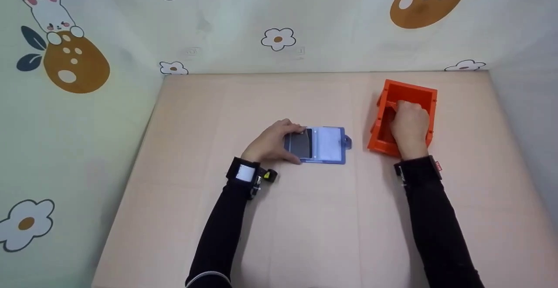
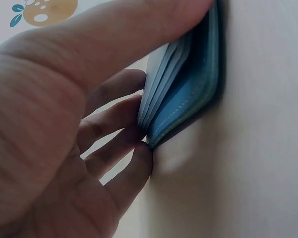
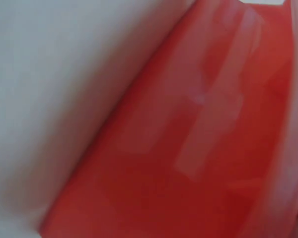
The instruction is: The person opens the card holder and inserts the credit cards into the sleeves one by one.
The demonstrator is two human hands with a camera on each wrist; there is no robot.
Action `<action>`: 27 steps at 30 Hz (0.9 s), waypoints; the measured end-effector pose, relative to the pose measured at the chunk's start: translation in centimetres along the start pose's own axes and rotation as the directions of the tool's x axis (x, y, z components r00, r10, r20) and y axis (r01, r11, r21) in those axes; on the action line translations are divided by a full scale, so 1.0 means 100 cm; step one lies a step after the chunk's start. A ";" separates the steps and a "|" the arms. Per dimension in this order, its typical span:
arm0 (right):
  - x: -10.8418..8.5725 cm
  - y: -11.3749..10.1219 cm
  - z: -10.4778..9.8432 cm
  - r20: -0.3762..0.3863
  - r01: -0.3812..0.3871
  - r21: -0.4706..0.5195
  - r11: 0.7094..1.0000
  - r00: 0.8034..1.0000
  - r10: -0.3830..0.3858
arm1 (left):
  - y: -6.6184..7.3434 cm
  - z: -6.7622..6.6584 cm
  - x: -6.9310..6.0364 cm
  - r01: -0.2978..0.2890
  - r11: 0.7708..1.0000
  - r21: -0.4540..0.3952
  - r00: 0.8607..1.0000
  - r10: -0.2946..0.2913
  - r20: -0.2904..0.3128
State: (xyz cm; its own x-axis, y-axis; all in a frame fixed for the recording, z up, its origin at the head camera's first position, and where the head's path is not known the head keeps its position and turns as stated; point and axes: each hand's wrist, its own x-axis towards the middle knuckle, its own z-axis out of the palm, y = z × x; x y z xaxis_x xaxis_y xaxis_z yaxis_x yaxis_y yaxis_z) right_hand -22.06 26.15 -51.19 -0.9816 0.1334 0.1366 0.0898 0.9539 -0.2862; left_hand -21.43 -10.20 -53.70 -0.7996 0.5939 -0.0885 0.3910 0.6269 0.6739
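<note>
A blue card holder [image 1: 330, 145] lies unfolded on the table, with clear sleeves inside and a dark card-like piece in its left half. My left hand [image 1: 273, 142] grips its left end, thumb at the near edge and fingers at the far edge. In the left wrist view, several thin sleeves fan out from the blue cover [image 2: 186, 96] beside the fingers. My right hand [image 1: 410, 124] reaches down into an orange plastic bin [image 1: 405, 88], its fingers bent. The fingertips and anything between them are hidden. Only the bin's wall [image 3: 154, 148] fills most of the right wrist view.
The bin stands to the right of the card holder, with a gap of table [image 1: 305, 218] between them. Patterned cloth walls [image 1: 226, 26] close off the back and both sides of the tabletop.
</note>
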 end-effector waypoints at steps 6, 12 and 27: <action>0.002 -0.003 -0.001 -0.006 -0.044 0.062 0.997 0.999 0.045 | 0.000 0.001 0.000 0.008 1.000 0.003 1.000 -0.008 0.004; 0.004 -0.006 -0.005 0.032 -0.058 0.190 0.980 0.998 0.053 | -0.001 0.001 0.000 0.003 1.000 0.010 1.000 -0.003 0.001; 0.003 -0.006 -0.026 0.238 -0.169 0.618 0.768 0.971 0.022 | -0.002 0.001 0.000 -0.001 1.000 0.005 1.000 0.001 -0.002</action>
State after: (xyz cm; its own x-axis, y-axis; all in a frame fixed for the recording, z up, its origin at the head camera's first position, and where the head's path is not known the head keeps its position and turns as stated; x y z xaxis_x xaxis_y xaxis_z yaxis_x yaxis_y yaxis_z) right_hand -21.99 26.29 -48.50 -0.9913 0.0871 -0.0992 0.1307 0.5436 -0.8291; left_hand -21.49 -10.23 -53.89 -0.8002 0.5936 -0.0859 0.3942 0.6285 0.6705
